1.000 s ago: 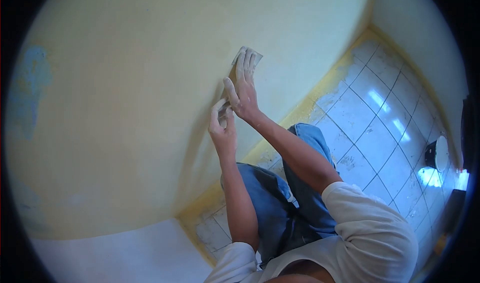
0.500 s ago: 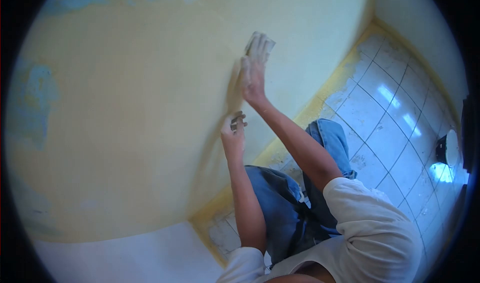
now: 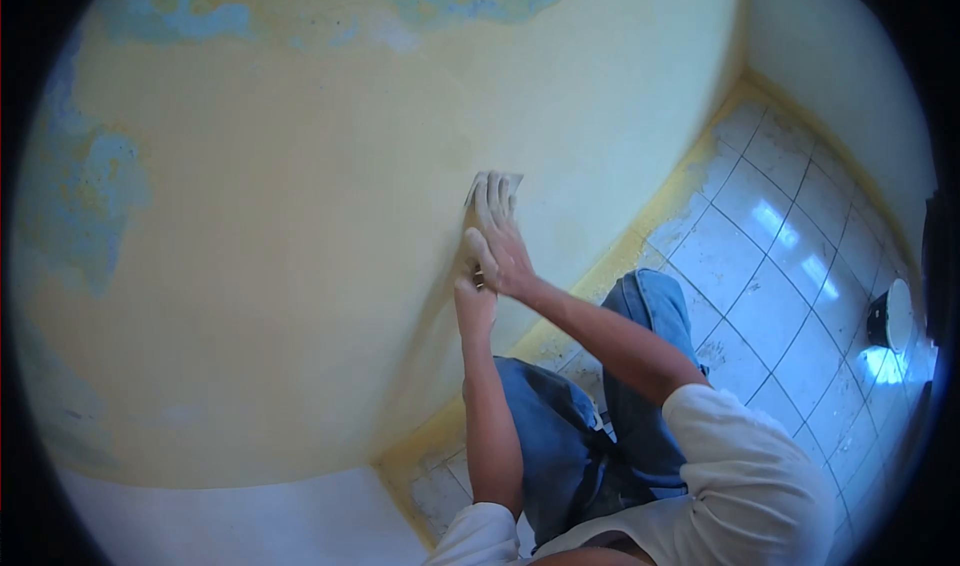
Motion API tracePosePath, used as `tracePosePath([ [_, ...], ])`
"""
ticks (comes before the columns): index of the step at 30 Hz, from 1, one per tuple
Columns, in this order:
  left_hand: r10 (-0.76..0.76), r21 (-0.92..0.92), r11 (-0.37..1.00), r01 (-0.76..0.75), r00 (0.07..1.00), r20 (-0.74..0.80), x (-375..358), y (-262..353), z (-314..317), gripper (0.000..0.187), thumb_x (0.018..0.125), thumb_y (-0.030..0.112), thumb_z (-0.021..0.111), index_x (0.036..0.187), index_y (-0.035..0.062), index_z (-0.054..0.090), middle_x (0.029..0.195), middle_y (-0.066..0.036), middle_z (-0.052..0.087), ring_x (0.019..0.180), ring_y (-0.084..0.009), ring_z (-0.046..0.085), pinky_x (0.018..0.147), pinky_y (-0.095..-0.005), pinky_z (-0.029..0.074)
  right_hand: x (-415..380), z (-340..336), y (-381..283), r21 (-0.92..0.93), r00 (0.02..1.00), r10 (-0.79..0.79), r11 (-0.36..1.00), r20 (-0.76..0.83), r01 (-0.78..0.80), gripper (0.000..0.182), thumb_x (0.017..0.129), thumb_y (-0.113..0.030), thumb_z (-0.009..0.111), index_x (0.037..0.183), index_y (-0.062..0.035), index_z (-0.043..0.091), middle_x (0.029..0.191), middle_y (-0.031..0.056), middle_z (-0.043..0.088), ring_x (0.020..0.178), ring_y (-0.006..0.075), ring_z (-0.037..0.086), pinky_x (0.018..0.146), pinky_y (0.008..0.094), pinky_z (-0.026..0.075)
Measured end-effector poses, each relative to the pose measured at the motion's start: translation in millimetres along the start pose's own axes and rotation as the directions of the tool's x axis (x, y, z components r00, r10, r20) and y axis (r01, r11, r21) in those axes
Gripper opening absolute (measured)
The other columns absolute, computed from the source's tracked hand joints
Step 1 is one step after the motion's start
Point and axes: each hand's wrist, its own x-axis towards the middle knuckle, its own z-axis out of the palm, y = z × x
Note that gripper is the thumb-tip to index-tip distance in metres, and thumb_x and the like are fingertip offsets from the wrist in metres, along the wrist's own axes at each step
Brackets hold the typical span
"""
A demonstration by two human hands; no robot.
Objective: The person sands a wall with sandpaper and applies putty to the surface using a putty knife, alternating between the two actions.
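My right hand (image 3: 503,236) lies with fingers stretched along the wall (image 3: 300,256), pressing a small grey sheet that looks like sandpaper (image 3: 515,180) flat against it. Corners of the sheet stick out past the fingertips. Pale dust coats the fingers of both hands. Just below and to the left, my left hand (image 3: 473,266) is curled up close to the right palm and partly covered by it. A small dark, shiny thing (image 3: 479,280) shows in its grip; its kind is hidden.
Bluish patches (image 3: 105,206) mark the yellowish wall at the left and top. White floor tiles (image 3: 740,256) run along its base, with a yellow-stained border. A black and white bucket (image 3: 890,316) stands at the far right. My bent knees (image 3: 645,306) are close to the wall.
My right hand has slid down the wall with the sheet, coming to my left hand. The left hand has moved slightly down. The view has tilted up a little.
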Motion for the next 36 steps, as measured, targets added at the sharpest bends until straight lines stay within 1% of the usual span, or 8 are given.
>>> tracePosePath([
  [4, 0.036, -0.053, 0.998, -0.035, 0.999, 0.019, 1.4, 13.0, -2.5, 0.027, 0.108, 0.002, 0.056, 0.131, -0.0023, 0.07, 0.116, -0.013, 0.081, 0.098, -0.019, 0.079, 0.085, -0.036, 0.058, 61.3, -8.5, -0.1, 0.02, 0.962, 0.091, 0.996, -0.258, -0.089, 0.081, 0.117, -0.05, 0.033, 0.177, -0.0011, 0.007, 0.184, 0.0249, 0.0, 0.169, 0.0461, -0.009, 0.135, 0.0575, -0.003],
  [9, 0.06, -0.138, 0.989, -0.054, 0.998, 0.037, 0.2, -3.1, -4.5, 0.027, 0.112, 0.005, 0.056, 0.134, -0.0005, 0.07, 0.115, -0.011, 0.08, 0.097, -0.0187, 0.078, 0.085, -0.0342, 0.058, 18.0, -11.8, 4.4, 0.006, 0.999, -0.03, 1.0, -0.021, 0.03, 0.078, 0.118, -0.044, 0.036, 0.176, 0.001, 0.011, 0.183, 0.0273, 0.0, 0.169, 0.0476, -0.008, 0.136, 0.0581, 0.0],
  [15, 0.059, -0.155, 0.986, -0.057, 0.998, 0.01, -2.4, 10.8, -14.9, 0.029, 0.11, 0.002, 0.055, 0.135, 0.0, 0.07, 0.117, -0.01, 0.08, 0.096, -0.0183, 0.078, 0.085, -0.0327, 0.058, 75.6, -24.6, -12.1, 0.069, 0.964, 0.016, 0.998, -0.265, 0.002, 0.08, 0.117, -0.049, 0.035, 0.176, 0.0011, 0.013, 0.183, 0.0285, 0.004, 0.169, 0.0483, -0.006, 0.135, 0.061, 0.002],
  [19, 0.059, -0.249, 0.967, -0.053, 0.998, 0.015, 5.8, 5.8, 1.9, 0.03, 0.109, 0.0, 0.055, 0.134, -0.0002, 0.07, 0.115, -0.012, 0.081, 0.094, -0.0187, 0.077, 0.086, -0.0331, 0.058, 48.7, -21.7, -1.1, -0.132, 0.994, -0.113, 0.985, 0.012, 0.114, 0.078, 0.118, -0.048, 0.034, 0.175, 0.0015, 0.014, 0.182, 0.0289, 0.008, 0.169, 0.0475, -0.005, 0.136, 0.0566, 0.001],
  [23, 0.12, -0.215, 0.97, -0.115, 0.993, 0.013, 5.1, 9.3, -1.4, 0.026, 0.111, 0.003, 0.055, 0.133, -0.0011, 0.069, 0.116, -0.013, 0.08, 0.096, -0.0199, 0.078, 0.089, -0.0343, 0.059, 102.5, -37.0, -22.6, 0.115, 0.951, 0.024, 0.993, -0.309, 0.013, 0.081, 0.117, -0.053, 0.033, 0.175, 0.002, 0.017, 0.183, 0.0266, 0.01, 0.17, 0.0461, -0.002, 0.136, 0.0576, 0.002],
  [27, 0.045, -0.019, 0.999, -0.045, 0.999, 0.022, 6.8, 18.5, 4.4, 0.023, 0.114, 0.007, 0.055, 0.13, -0.0007, 0.07, 0.118, -0.013, 0.08, 0.098, -0.021, 0.078, 0.09, -0.0349, 0.06, 49.3, -20.7, -20.4, -0.02, 0.991, -0.131, 0.991, 0.03, 0.132, 0.075, 0.119, -0.045, 0.035, 0.175, 0.0001, 0.017, 0.184, 0.0259, 0.005, 0.17, 0.0458, -0.003, 0.137, 0.0533, 0.002],
  [31, 0.099, -0.25, 0.964, -0.09, 0.995, 0.024, 5.2, 11.3, 6.9, 0.022, 0.112, 0.006, 0.057, 0.128, 0.0005, 0.07, 0.115, -0.016, 0.079, 0.097, -0.0223, 0.078, 0.09, -0.0367, 0.06, 114.5, -52.9, -25.7, 0.212, 0.96, 0.024, 0.977, -0.278, 0.037, 0.08, 0.116, -0.047, 0.042, 0.176, -0.0023, 0.016, 0.184, 0.0264, 0.001, 0.17, 0.0462, -0.005, 0.137, 0.0548, 0.002],
  [36, 0.152, 0.067, 0.986, -0.153, 0.988, 0.018, 8.7, 9.3, 14.6, 0.023, 0.109, 0.004, 0.058, 0.128, -0.0024, 0.069, 0.116, -0.018, 0.079, 0.098, -0.0277, 0.079, 0.092, -0.0399, 0.059, 61.8, -14.5, -29.5, -0.009, 0.993, -0.094, 0.996, -0.071, 0.094, 0.081, 0.115, -0.046, 0.046, 0.177, -0.0029, 0.016, 0.184, 0.0271, 0.003, 0.17, 0.0457, -0.002, 0.137, 0.0547, 0.005],
])
